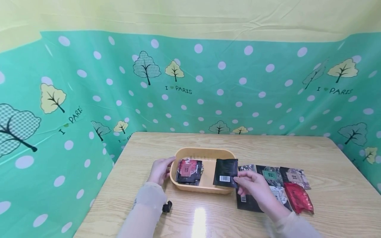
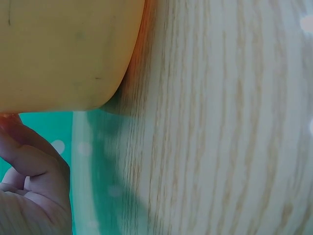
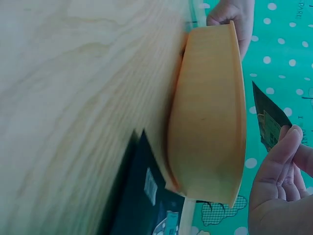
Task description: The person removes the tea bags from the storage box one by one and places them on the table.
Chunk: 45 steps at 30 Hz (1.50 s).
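A yellow-orange plastic basket stands on the table. My left hand grips its left end, fingers at the rim; the left wrist view shows the basket's side wall close above that hand. Between thumb and fingers, my right hand pinches a flat black packet by its right edge. This packet's barcode side faces the head camera, and it overlaps the basket's right end. From the right wrist, the packet appears higher than the basket's rim. Inside the basket's left part lies a stack of packets with a pink label on top.
Right of the basket, several packets lie spread in rows, among them a green-labelled packet and a red packet. A small black object is by the left sleeve. Green patterned cloth hangs behind the wood-grain table.
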Available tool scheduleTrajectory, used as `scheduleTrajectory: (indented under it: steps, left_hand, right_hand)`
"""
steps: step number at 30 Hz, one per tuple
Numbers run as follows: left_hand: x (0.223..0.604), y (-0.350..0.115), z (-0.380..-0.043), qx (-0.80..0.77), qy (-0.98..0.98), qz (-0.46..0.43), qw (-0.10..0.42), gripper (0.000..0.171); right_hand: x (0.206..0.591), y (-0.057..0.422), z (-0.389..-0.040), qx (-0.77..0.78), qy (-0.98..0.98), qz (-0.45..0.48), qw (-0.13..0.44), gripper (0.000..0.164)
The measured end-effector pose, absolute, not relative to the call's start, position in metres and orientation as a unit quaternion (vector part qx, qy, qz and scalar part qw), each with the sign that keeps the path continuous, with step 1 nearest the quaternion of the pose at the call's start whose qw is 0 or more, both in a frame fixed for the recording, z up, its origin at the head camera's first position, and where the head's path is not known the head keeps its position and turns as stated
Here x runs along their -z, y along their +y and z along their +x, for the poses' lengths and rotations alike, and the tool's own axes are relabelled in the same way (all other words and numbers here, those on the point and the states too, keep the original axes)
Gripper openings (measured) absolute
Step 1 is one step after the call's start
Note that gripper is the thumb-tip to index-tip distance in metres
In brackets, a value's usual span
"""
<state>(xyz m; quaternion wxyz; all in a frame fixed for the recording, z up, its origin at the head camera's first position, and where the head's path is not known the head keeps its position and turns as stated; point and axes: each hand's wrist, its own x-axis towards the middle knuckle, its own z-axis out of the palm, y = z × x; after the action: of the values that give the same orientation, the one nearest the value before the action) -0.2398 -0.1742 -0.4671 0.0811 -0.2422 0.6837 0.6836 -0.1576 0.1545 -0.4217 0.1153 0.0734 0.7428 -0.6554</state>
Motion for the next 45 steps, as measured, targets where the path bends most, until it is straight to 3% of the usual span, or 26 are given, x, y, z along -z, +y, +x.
scheduleTrajectory:
  steps: [17, 28, 34, 40, 45]
  left_hand:
    - [0.466, -0.173, -0.24, -0.683, 0.683, -0.244, 0.08, 0.032]
    - [0.466, -0.173, -0.24, -0.683, 0.684, -0.241, 0.079, 0.035]
    - [0.468, -0.174, -0.24, -0.683, 0.685, -0.242, 0.078, 0.036]
    - [0.468, -0.174, -0.24, -0.683, 0.683, -0.246, 0.079, 0.035]
    - [0.467, -0.174, -0.24, -0.682, 0.683, -0.248, 0.085, 0.037]
  right_hand:
    - [0.443, 0.214, -0.12, 0.644, 0.739, 0.042, 0.192, 0.027]
    - [0.46, 0.252, -0.108, 0.646, 0.721, 0.033, 0.249, 0.007]
    - [0.47, 0.255, -0.105, 0.627, 0.731, 0.004, 0.27, 0.011]
    - [0.479, 0.251, -0.101, 0.597, 0.744, 0.04, 0.297, 0.022]
    - [0.484, 0.253, -0.098, 0.593, 0.741, 0.058, 0.309, 0.021]
